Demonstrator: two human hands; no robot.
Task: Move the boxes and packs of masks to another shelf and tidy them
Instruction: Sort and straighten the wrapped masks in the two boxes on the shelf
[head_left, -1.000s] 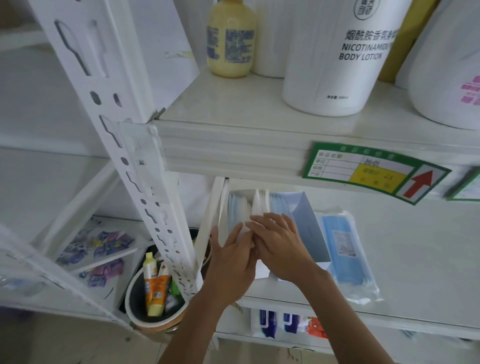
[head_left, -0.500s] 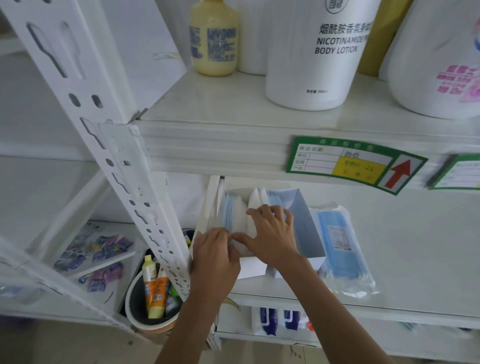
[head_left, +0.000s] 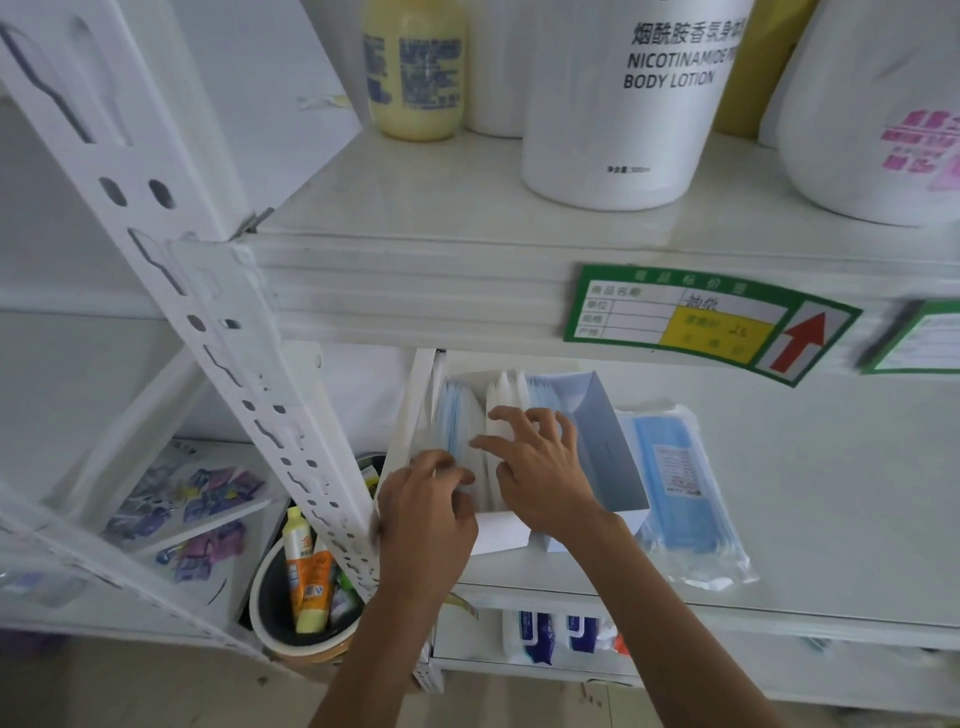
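Both hands are working the open mask boxes (head_left: 597, 447) on the middle shelf (head_left: 831, 493): the left hand (head_left: 426, 514) is pinching the near flap, the right hand (head_left: 540, 462) is pressing spread-fingered, and the mask pack (head_left: 675, 483), running 12 to 6, is lying at its 3 o'clock.

The scene is being lit softly and evenly by diffuse daylight. Pale reflections are being thrown off the glossy white upper shelf board (head_left: 415, 208). The space beneath it is being left dimmer. Straight lines are being bowed by wide-angle distortion, and the green-bordered price label at the right edge (head_left: 924, 338) is being smeared by blur.
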